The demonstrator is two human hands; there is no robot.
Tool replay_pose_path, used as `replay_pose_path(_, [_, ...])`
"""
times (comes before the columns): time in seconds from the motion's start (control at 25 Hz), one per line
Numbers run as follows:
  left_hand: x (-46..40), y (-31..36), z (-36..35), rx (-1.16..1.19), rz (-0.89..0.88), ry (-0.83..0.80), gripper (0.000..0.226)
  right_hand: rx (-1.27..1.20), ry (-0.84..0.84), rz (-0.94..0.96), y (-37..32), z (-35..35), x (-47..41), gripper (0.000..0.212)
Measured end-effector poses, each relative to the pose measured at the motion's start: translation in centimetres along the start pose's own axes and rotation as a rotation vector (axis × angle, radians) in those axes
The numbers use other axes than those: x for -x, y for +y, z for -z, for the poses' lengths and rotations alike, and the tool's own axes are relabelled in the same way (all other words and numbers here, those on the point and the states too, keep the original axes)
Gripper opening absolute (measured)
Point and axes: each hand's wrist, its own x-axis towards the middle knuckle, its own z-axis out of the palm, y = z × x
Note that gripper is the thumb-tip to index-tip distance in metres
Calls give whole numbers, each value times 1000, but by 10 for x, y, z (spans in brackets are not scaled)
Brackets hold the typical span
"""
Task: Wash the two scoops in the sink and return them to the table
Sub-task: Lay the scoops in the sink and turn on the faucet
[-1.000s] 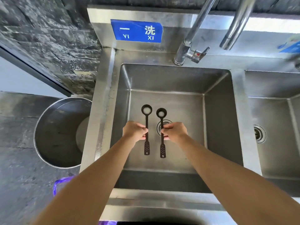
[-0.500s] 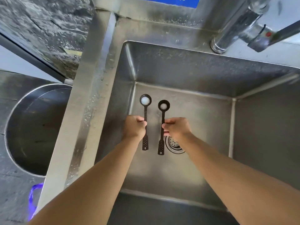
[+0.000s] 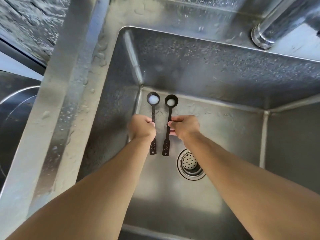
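Two slim dark scoops with small round bowls are held side by side over the steel sink (image 3: 216, 70), bowls pointing away from me. My left hand (image 3: 141, 127) grips the handle of the left scoop (image 3: 153, 108), whose bowl holds something white. My right hand (image 3: 186, 126) pinches the handle of the right scoop (image 3: 170, 108), which also has white in its bowl. Both perforated handle ends stick out below my hands. The scoops hang near the basin's far left corner, a little apart from each other.
The drain strainer (image 3: 190, 164) lies in the basin floor just right of the scoop handles. A faucet base (image 3: 265, 35) stands on the wet rim at upper right. A large metal bucket (image 3: 15, 118) sits left of the sink, below a stone wall.
My head has leaned down and closer to the basin, so the sink fills the view. Both hands with their scoops have moved toward the basin's far left corner, away from the drain.
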Motion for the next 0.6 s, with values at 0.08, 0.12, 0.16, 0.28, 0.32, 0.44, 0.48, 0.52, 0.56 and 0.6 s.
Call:
replay_pose_path(0.08, [-4,5,-4,-21,4,37,29,-1,4,-1,-3,-5,-10,27])
replay_pose_path(0.12, [-5,8,-6,-34,2,51,28,11,10,4,-4,-7,-14,30])
replay_pose_path(0.16, [-6,9,-7,-35,0,64,24,26,15,8,-4,-10,-17,32])
replay_pose_path(0.28, [-9,9,-10,-33,40,112,14,46,14,11,0,-16,-23,30])
replay_pose_path(0.32, [-11,8,-10,-23,54,112,13,40,14,10,2,-18,-23,29])
replay_pose_path(0.44, [-15,8,-11,-55,42,103,21,45,35,15,5,-24,-26,18])
replay_pose_path(0.48, [-16,8,-10,-70,35,107,25,52,44,21,5,-25,-26,13])
replay_pose_path(0.52, [-17,8,-10,-82,32,108,26,60,52,25,5,-27,-27,11])
replay_pose_path(0.56, [-18,8,-10,-87,30,105,27,61,56,24,5,-28,-28,11])
replay_pose_path(0.6, [-20,8,-11,-86,33,104,27,56,55,20,4,-29,-29,10])
